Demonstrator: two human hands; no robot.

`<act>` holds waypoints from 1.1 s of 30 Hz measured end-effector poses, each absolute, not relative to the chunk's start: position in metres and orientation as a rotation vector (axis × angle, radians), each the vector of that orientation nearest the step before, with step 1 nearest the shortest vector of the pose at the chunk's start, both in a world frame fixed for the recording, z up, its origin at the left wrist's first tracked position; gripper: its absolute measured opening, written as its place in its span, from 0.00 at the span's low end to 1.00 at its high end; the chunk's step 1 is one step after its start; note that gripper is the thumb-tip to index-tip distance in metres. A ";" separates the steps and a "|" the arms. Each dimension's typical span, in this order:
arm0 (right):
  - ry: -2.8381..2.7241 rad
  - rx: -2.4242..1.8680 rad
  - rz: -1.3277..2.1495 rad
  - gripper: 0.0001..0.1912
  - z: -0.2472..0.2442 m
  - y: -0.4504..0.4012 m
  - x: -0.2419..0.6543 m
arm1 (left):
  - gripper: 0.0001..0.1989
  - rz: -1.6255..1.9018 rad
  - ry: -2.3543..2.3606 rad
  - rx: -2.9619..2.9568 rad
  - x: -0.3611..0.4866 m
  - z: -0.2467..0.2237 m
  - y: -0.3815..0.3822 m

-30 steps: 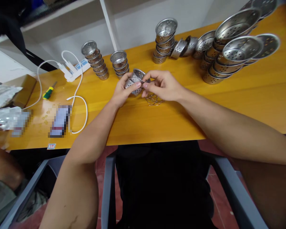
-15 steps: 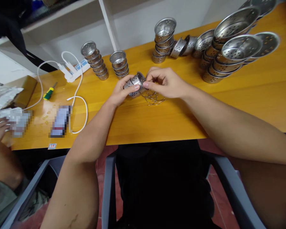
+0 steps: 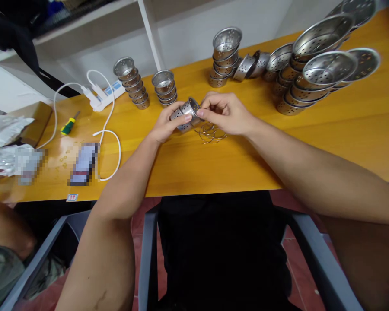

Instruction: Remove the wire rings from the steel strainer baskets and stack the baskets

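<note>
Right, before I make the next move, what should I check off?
1. Left hand gripping the perforated metal cup: ok, thumb across its side.
2. Cup upright: not ok, it is tilted, mouth towards the right hand.
3. Right fingers holding something: cannot tell; they meet at the cup's rim, contents hidden.
4. Wire coils well away from the hands: not ok, they lie close by the right hand.
5. Nearest cup stack standing: ok, just behind the left hand.
6. Phone and screwdriver out of the way: ok, off to the left.
</note>
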State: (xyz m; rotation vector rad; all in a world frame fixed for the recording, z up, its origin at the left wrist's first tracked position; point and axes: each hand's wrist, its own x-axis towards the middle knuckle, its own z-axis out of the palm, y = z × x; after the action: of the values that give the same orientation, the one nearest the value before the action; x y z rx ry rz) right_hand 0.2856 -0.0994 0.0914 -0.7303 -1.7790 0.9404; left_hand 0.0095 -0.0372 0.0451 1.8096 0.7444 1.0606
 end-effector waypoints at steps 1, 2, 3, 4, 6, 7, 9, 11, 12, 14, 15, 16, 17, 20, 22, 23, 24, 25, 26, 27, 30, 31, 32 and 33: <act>-1.780 -0.735 0.931 0.40 0.091 -0.099 0.286 | 0.48 1.068 0.739 1.824 0.009 0.045 -0.036; -1.782 -0.740 0.921 0.40 0.091 -0.099 0.287 | 0.48 1.072 0.740 1.831 0.009 0.045 -0.036; -1.785 -0.744 0.911 0.40 0.090 -0.099 0.287 | 0.49 1.073 0.747 1.832 0.010 0.045 -0.035; -1.790 -0.746 0.903 0.40 0.090 -0.099 0.287 | 0.49 1.073 0.758 1.829 0.010 0.045 -0.035; -1.798 -0.746 0.884 0.41 0.089 -0.099 0.285 | 0.50 1.076 0.777 1.825 0.010 0.047 -0.034; -1.797 -0.746 0.872 0.41 0.088 -0.099 0.284 | 0.50 1.080 0.782 1.829 0.011 0.049 -0.035; -1.780 -0.751 0.871 0.43 0.088 -0.098 0.282 | 0.50 1.092 0.780 1.830 0.010 0.052 -0.038; -1.715 -0.752 0.941 0.46 0.091 -0.096 0.284 | 0.50 1.063 0.769 1.786 0.009 0.056 -0.044; -1.658 -0.748 0.999 0.47 0.093 -0.094 0.287 | 0.50 1.035 0.763 1.743 0.008 0.057 -0.048; -1.524 -0.745 1.125 0.47 0.098 -0.090 0.298 | 0.51 0.983 0.755 1.652 0.005 0.057 -0.053; -1.477 -0.768 1.159 0.47 0.100 -0.087 0.305 | 0.51 0.978 0.758 1.622 0.003 0.055 -0.053; -1.468 -0.818 1.165 0.46 0.101 -0.084 0.312 | 0.52 0.990 0.767 1.607 0.002 0.053 -0.052; -1.503 -0.888 1.143 0.45 0.101 -0.081 0.318 | 0.52 1.017 0.783 1.605 0.001 0.050 -0.050; -1.779 -1.105 0.980 0.46 0.094 -0.074 0.329 | 0.51 1.119 0.854 1.619 -0.001 0.039 -0.038; -1.922 -1.169 0.860 0.45 0.087 -0.073 0.330 | 0.50 1.157 0.887 1.606 -0.003 0.034 -0.031; -1.946 -1.175 0.796 0.43 0.084 -0.073 0.330 | 0.50 1.153 0.893 1.593 -0.003 0.032 -0.030; -1.946 -1.168 0.735 0.40 0.082 -0.074 0.329 | 0.50 1.137 0.895 1.580 -0.003 0.031 -0.029; -1.931 -1.145 0.685 0.37 0.081 -0.076 0.328 | 0.49 1.111 0.894 1.572 -0.003 0.031 -0.030; -1.912 -1.107 0.660 0.36 0.081 -0.078 0.326 | 0.49 1.084 0.892 1.570 -0.003 0.032 -0.031; -1.889 -1.060 0.665 0.39 0.081 -0.080 0.324 | 0.49 1.061 0.888 1.573 -0.002 0.033 -0.033; -1.831 -0.892 0.842 0.50 0.079 -0.085 0.312 | 0.49 1.038 0.855 1.606 0.002 0.036 -0.040; -1.813 -0.837 0.915 0.52 0.078 -0.087 0.305 | 0.48 1.036 0.841 1.620 0.004 0.037 -0.042; -1.796 -0.786 0.976 0.53 0.076 -0.088 0.299 | 0.48 1.035 0.829 1.634 0.006 0.038 -0.044; -1.780 -0.740 1.019 0.53 0.074 -0.089 0.293 | 0.47 1.032 0.821 1.646 0.007 0.038 -0.045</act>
State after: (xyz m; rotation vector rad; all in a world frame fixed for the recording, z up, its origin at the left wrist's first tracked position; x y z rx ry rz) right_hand 0.2928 -0.0891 0.0743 -0.7398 -1.7805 1.0188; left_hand 0.0074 -0.0452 0.0382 1.6464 0.8207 1.0321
